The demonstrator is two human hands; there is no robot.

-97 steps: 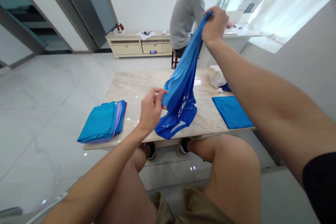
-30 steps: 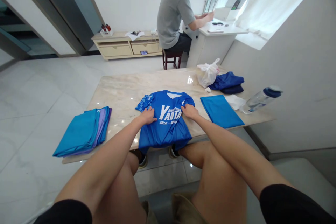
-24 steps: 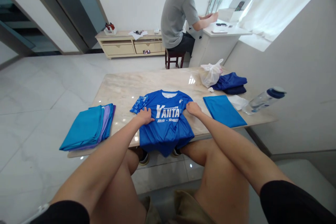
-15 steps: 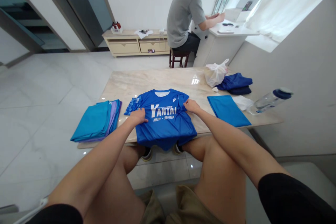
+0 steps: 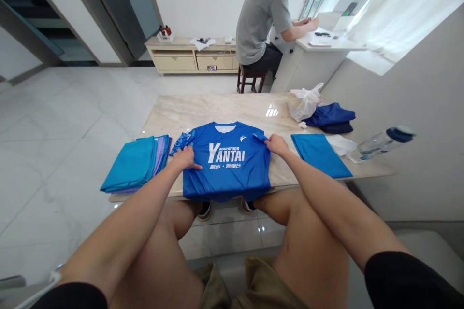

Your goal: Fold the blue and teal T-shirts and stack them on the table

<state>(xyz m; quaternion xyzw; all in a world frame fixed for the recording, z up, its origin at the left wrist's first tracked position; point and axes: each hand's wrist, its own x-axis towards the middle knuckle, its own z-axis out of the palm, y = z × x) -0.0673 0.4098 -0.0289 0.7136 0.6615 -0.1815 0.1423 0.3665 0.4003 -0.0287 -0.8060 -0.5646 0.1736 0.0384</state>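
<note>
A blue T-shirt (image 5: 226, 174) with white "Yantai Marathon" lettering lies front up on the table, its collar pointing away from me and its hem hanging over the near edge. My right hand (image 5: 277, 145) pinches the cuff of the sleeve on the right and holds it out from the body of the shirt. On the left side, my left hand (image 5: 184, 158) rests on the shirt beside the patterned sleeve, thumb stretched apart from the fingers. Close to my left forearm is a stack of folded teal, lavender and purple cloth (image 5: 128, 161).
A folded blue cloth (image 5: 321, 154) lies right of my right hand on the marble-look table (image 5: 217, 104). Beyond it are a clear water bottle (image 5: 380, 144), a white plastic bag (image 5: 305, 101) and dark blue garments (image 5: 329, 117). A person in grey (image 5: 263, 14) sits at a white desk (image 5: 329, 46).
My right hand has moved right, pulling the sleeve outward. My left hand has shifted left. The shirt front lies smoother and wider, its lettering more readable, and less of the hem hangs down.
</note>
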